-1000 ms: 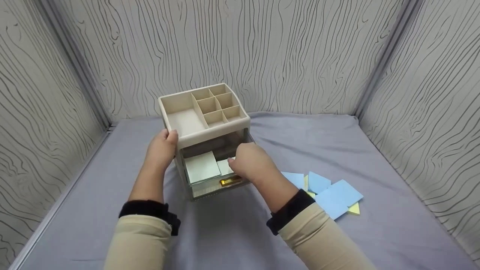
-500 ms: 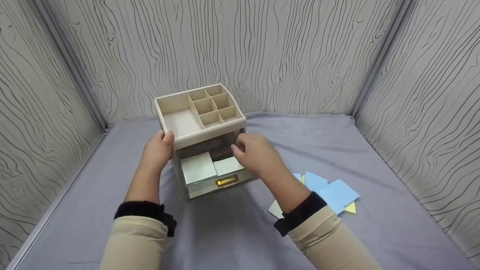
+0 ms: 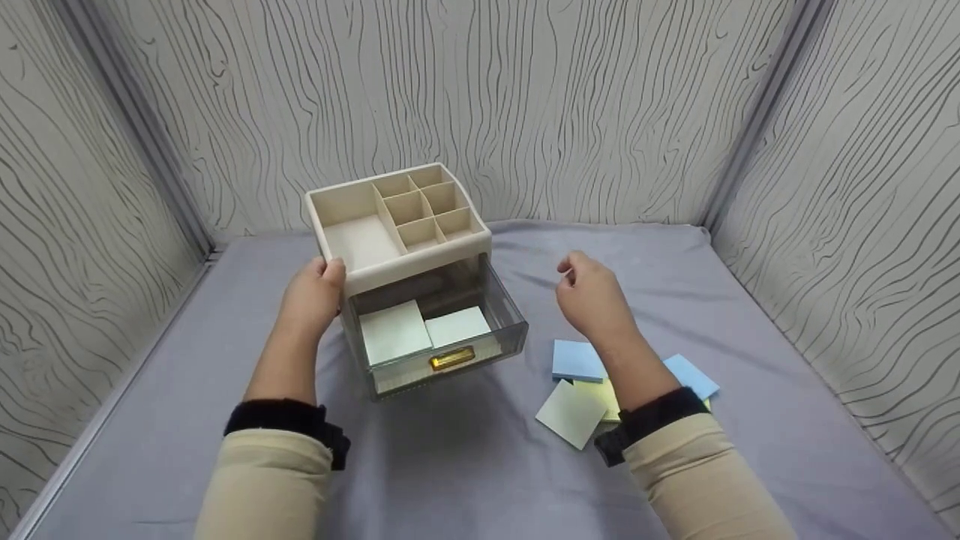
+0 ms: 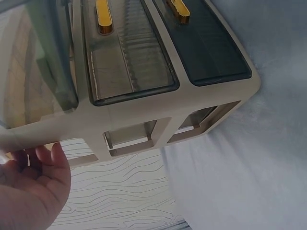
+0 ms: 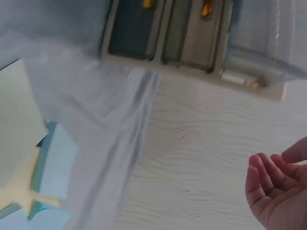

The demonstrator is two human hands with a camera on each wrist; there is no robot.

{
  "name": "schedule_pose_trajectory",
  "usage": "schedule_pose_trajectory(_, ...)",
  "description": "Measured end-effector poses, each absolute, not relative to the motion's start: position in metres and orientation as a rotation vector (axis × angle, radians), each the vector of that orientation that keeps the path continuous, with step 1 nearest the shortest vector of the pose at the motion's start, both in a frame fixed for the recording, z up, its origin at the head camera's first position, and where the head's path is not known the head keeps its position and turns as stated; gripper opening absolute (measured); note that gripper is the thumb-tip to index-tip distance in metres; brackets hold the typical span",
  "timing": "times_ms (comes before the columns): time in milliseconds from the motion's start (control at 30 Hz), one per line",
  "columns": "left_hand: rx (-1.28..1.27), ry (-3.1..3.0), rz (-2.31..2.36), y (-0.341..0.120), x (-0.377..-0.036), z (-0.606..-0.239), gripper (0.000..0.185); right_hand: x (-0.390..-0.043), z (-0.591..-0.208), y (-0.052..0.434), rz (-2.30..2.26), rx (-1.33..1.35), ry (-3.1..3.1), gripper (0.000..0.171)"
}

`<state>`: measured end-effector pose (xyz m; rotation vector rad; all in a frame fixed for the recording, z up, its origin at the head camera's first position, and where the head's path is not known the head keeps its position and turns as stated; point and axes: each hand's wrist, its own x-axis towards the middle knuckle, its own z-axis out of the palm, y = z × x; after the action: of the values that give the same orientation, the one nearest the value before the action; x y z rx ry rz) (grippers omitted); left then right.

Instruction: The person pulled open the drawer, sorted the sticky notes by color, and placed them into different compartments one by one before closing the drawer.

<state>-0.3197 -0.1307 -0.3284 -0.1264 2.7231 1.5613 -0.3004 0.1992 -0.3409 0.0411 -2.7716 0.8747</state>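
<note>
Walls (image 3: pixel 480 97), pale with dark wood-grain lines, on three sides. Counter (image 3: pixel 675 289), covered in grey-lilac cloth. Cream desk organizer (image 3: pixel 416 264), one, on the counter left of centre, divided tray above. Clear drawer (image 3: pixel 511 344), its topmost, pulled out; lower drawers (image 4: pixel 134 52) closed. Hands, two: left hand (image 3: pixel 313 298) grips the organizer's left edge, thumb at the front rim; right hand (image 3: pixel 595 298) raised well to the drawer's right, fingers loosely curled, holding nothing. Pale pads (image 3: pixel 395 332), two stacks, side by side inside the drawer. Loose pile right of the organizer, partly under the right forearm: blue pads (image 3: pixel 578 360), pale green pad (image 3: pixel 571 414), yellow pad (image 3: pixel 606 397). Gold handle (image 3: pixel 452 358), one, on the drawer front. Hazards, as judged: slackened left grip plus forward drawer weight could tip the organizer; a low right sleeve could scatter the pile; the taller stack might catch on closing
</note>
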Motion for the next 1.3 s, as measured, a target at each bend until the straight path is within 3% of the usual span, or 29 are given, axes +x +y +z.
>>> schedule_pose_trajectory(300,-0.109,2.754,1.565,-0.13,-0.321,-0.331,0.039,-0.297,-0.381,0.227,0.572,0.107,-3.156,0.024)
schedule_pose_trajectory(800,-0.103,2.736,1.574,-0.131,-0.32,-0.329,0.036,-0.285,-0.439,0.224,0.371,0.04,-3.297,0.028)
schedule_pose_trajectory(1200,-0.125,2.769,1.538,-0.132,-0.32,-0.329,0.032,-0.279,-0.467,0.218,0.232,0.055,-3.241,0.064)
schedule_pose_trajectory(1300,-0.12,2.771,1.546,-0.132,-0.32,-0.329,0.033,-0.279,-0.47,0.218,0.181,0.063,-3.233,0.066)
